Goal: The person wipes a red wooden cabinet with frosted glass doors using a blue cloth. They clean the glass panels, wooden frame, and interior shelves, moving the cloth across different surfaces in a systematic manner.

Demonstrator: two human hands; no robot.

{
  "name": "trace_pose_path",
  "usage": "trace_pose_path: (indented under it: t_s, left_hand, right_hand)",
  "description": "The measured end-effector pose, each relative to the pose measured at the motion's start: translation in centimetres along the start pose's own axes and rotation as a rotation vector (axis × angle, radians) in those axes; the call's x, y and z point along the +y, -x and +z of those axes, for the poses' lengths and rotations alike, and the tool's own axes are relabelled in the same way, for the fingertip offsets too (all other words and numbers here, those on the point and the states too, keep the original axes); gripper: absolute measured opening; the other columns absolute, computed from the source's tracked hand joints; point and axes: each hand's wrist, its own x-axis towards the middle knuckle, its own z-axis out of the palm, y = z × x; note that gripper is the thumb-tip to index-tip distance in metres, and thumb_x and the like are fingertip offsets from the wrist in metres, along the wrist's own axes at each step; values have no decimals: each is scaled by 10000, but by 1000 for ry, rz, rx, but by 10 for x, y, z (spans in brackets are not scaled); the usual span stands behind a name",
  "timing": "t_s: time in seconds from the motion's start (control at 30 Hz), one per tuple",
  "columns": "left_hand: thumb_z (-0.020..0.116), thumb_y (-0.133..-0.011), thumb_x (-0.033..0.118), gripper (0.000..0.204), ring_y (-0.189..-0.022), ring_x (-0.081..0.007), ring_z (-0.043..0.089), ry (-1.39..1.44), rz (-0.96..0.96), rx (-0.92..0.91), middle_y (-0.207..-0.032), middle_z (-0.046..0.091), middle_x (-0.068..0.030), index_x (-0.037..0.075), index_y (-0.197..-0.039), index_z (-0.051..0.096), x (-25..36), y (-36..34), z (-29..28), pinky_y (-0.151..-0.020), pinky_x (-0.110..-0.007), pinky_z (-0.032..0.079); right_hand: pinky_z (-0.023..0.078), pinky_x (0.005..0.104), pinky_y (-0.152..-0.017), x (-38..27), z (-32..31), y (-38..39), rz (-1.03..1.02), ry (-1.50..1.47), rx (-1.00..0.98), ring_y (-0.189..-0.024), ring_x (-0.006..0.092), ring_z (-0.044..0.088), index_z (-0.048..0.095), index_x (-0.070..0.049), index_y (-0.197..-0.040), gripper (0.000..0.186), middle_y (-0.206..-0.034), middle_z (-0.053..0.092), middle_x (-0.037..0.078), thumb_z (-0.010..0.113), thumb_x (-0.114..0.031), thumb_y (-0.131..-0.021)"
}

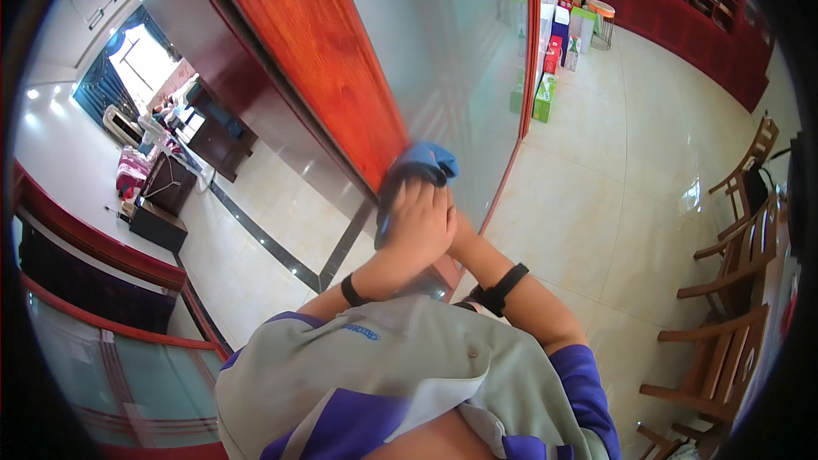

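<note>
A blue cloth (430,156), dark along its left side, is bunched against the edge where a red-brown wooden door frame (341,60) meets a glass panel (443,51). My left hand (417,220) lies over the cloth with its fingers closed on it. Close beside it, my right hand (457,234) reaches in from the right, mostly covered by the left one. The fingers of the right hand are hidden. A dark band circles each wrist.
Wooden chairs (724,358) line the right side. Several boxes (550,77) stand on the pale tiled floor (596,170) beyond the glass, before a red cabinet (673,17). At left, another room holds dark furniture (217,132).
</note>
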Motion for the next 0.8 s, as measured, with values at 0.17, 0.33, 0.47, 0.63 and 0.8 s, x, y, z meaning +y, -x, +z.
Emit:
trace_pose_path:
  t_s: [0.17, 0.33, 0.47, 0.63, 0.8]
  left_hand:
    - [644, -779, 220, 690, -1344, -442, 388, 153, -80, 110, -1515, 332, -304, -59, -1379, 449, 10, -20, 36, -1073, -640, 199]
    - [623, -781, 183, 752, -1347, -483, 373, 196, -213, 284, -1516, 313, -330, -56, -1447, 370, 15, -76, 67, -1112, -578, 218]
    - [607, -787, 157, 713, -1335, -497, 388, 224, -241, 356, -1490, 335, -356, -78, -1425, 394, 16, -121, 79, -1101, -557, 266]
    - [595, -810, 138, 639, -1288, -468, 447, 210, -233, 395, -1467, 389, -336, -77, -1392, 442, 14, -169, 87, -1079, -510, 304]
    - [569, -853, 142, 529, -1275, -435, 469, 97, -184, 418, -1452, 442, -285, -54, -1341, 513, 7, -191, 82, -1069, -502, 321]
  right_hand:
    - [371, 500, -1034, 42, 0, 9, 58, -68, 0, -1206, 421, 448, 387, 16, -1425, 569, -1385, 434, 221, 550, -162, -910]
    - [392, 509, -981, 111, -56, -25, -40, 262, -308, -1136, 429, 463, 364, 0, -1445, 592, -1287, 464, 244, 536, -141, -896]
    - [409, 516, -939, 153, -92, -80, -178, 472, -446, -1080, 436, 474, 345, -13, -1461, 614, -1208, 489, 262, 525, -124, -885]
    - [422, 495, -742, 180, -110, -130, -275, 477, -275, -926, 425, 483, 397, 24, -1359, 543, -1041, 479, 270, 546, -101, -852]
    - [410, 496, -863, 189, -108, -153, 273, -245, -69, -1002, 453, 487, 463, 52, -1152, 391, -1092, 486, 280, 627, -148, -859]
